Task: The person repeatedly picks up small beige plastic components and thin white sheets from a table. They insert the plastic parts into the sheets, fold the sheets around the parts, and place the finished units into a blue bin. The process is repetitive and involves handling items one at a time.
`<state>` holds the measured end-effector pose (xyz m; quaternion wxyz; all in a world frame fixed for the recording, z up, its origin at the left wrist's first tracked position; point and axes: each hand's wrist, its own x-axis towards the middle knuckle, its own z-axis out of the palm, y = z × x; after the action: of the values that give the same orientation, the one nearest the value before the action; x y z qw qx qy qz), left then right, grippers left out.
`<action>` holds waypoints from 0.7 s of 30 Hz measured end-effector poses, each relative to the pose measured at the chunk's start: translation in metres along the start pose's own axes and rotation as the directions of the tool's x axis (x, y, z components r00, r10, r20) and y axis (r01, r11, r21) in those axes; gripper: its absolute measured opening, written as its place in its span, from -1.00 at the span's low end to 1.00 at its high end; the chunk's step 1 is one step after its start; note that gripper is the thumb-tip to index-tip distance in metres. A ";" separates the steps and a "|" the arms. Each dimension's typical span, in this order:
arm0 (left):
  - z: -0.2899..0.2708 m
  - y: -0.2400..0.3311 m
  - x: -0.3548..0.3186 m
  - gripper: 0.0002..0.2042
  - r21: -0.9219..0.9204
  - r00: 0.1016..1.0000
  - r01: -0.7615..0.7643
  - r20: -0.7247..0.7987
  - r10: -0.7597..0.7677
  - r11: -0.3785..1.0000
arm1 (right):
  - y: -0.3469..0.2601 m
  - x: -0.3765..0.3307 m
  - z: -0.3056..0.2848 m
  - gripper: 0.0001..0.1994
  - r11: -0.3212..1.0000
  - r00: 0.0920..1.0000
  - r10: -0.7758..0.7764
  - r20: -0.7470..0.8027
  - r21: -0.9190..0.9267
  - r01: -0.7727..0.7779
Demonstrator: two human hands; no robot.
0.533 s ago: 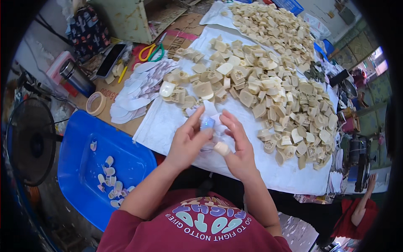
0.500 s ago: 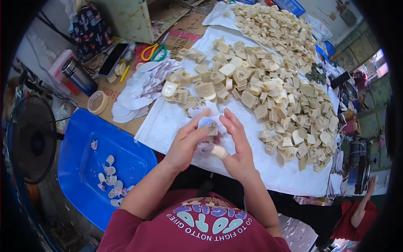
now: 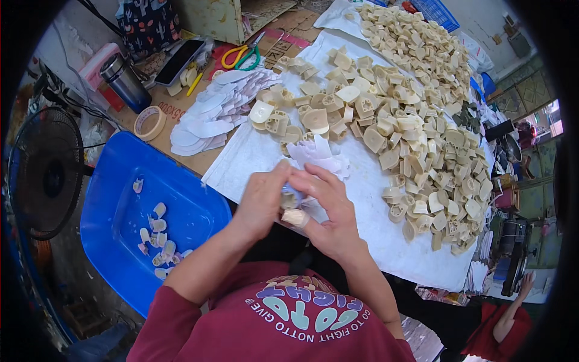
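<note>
My left hand (image 3: 260,202) and my right hand (image 3: 330,211) meet over the near edge of the white cloth, closed round a small beige shoe heel with a lavender cover piece (image 3: 291,196) on it. Fingers hide most of the heel. A pale wrap (image 3: 294,217) sits on my right thumb. Just beyond my fingertips lies a loose fan of lavender-white cover pieces (image 3: 318,154). Many bare beige shoe heels (image 3: 386,120) are heaped on the cloth, farther off and to the right.
Left of me stands a blue basin (image 3: 108,199) holding several covered heels (image 3: 159,224). White cut pieces (image 3: 220,111), a tape roll (image 3: 150,123), scissors (image 3: 247,55), a phone (image 3: 180,62) and a steel flask (image 3: 125,81) lie beyond it. A fan (image 3: 51,172) stands far left; another person (image 3: 500,326) is at lower right.
My right fingers have come in from spread apart to close over the heel beside my left hand. The whole view has shifted slightly.
</note>
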<state>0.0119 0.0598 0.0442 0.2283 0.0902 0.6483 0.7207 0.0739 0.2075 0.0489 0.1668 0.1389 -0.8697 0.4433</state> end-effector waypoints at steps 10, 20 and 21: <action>-0.214 -0.120 -0.065 -0.65 0.892 0.697 0.297 -0.447 0.561 0.341 | 0.020 -0.023 0.030 -0.70 0.938 0.994 -0.041 0.102 -0.340 0.073; -0.076 -0.034 -0.038 -0.81 0.231 0.979 0.030 -0.204 0.018 0.973 | 0.043 -0.033 0.052 -0.79 0.927 1.000 -0.021 0.022 -0.374 0.028; -0.069 -0.034 -0.036 -0.79 0.220 0.977 0.030 -0.211 0.017 0.975 | 0.040 -0.031 0.055 -0.80 0.923 1.000 -0.011 0.019 -0.384 0.018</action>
<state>0.0211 -0.0156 0.0067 0.1490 0.0360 0.7455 0.6487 0.0772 0.1880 -0.0235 0.1868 0.1137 -0.9400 0.2619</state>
